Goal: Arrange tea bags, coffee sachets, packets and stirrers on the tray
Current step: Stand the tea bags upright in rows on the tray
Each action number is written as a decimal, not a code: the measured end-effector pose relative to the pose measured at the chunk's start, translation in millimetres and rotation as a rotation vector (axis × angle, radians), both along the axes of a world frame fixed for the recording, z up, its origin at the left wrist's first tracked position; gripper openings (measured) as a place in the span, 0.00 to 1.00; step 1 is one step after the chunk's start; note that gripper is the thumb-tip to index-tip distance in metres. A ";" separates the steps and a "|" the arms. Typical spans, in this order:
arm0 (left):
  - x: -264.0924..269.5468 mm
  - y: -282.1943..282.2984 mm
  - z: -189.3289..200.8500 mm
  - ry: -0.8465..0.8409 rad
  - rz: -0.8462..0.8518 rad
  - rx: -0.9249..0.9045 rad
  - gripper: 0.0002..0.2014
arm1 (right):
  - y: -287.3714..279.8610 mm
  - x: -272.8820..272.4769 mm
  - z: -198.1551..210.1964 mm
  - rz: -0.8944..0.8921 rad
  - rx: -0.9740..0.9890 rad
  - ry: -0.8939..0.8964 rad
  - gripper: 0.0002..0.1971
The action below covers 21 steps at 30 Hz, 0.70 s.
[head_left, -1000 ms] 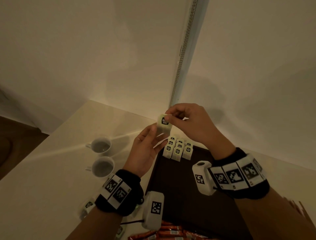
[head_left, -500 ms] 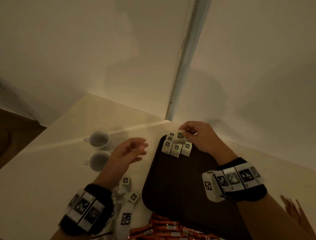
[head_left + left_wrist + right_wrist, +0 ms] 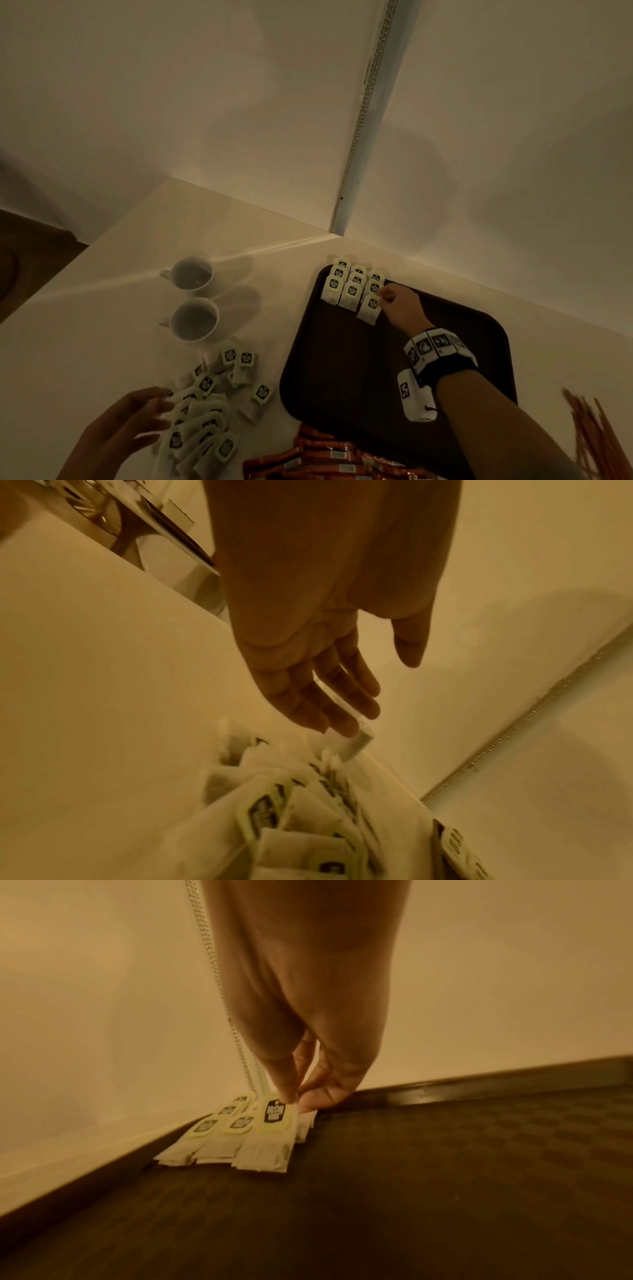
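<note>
Right wrist: black wristband (image 3: 445, 364) carrying white square tags with black patterns; white camera box (image 3: 416, 397), also tagged, cable attached.

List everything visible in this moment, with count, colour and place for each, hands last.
Dark brown plastic tray: one, on the table against the wall.
White paper tea bags with green-black tags on the tray: about ten, overlapping rows in the far left corner.
Loose tea bags: a heap, count unclear, left of the tray.
White ceramic cups: two, far left of the tray.
Orange-red sachets: a pile, near tray edge.
Thin brown stirrers: a bundle, right of the tray.
Cream table: one.
Left hand: fingers straight, reaching at the heap.
Right hand: pinches the nearest tray bag.
</note>
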State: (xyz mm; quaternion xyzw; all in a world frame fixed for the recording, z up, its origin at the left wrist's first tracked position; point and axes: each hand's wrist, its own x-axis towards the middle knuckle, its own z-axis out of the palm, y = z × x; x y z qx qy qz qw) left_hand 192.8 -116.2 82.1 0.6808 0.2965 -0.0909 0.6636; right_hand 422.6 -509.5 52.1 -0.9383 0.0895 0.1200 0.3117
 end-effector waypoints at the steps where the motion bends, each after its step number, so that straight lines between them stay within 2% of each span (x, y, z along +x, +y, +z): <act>1: -4.0 3.2 -1.0 0.025 0.020 0.016 0.10 | -0.1 2.8 -1.9 -0.016 0.009 -0.015 0.09; 9: -18.3 17.3 -4.6 0.105 0.090 0.024 0.11 | 2.5 15.6 -11.8 -0.032 0.007 -0.062 0.08; 11: -18.8 16.9 -3.9 0.118 0.095 0.010 0.10 | 6.2 16.5 -11.4 -0.045 -0.025 -0.115 0.10; 13: -20.8 18.1 -2.7 0.127 0.101 -0.011 0.10 | 23.7 12.0 -7.8 0.019 -0.038 -0.204 0.13; 16: -25.3 18.9 -2.5 0.123 0.105 -0.033 0.10 | 72.8 -7.3 2.5 0.340 0.080 -0.243 0.12; 18: -29.2 17.9 -3.9 0.111 0.107 -0.026 0.10 | 110.9 -25.0 9.4 0.629 0.148 -0.116 0.16; 21: -37.0 16.9 -5.7 0.095 0.116 -0.016 0.09 | 163.1 -43.6 4.8 0.945 0.088 0.129 0.32</act>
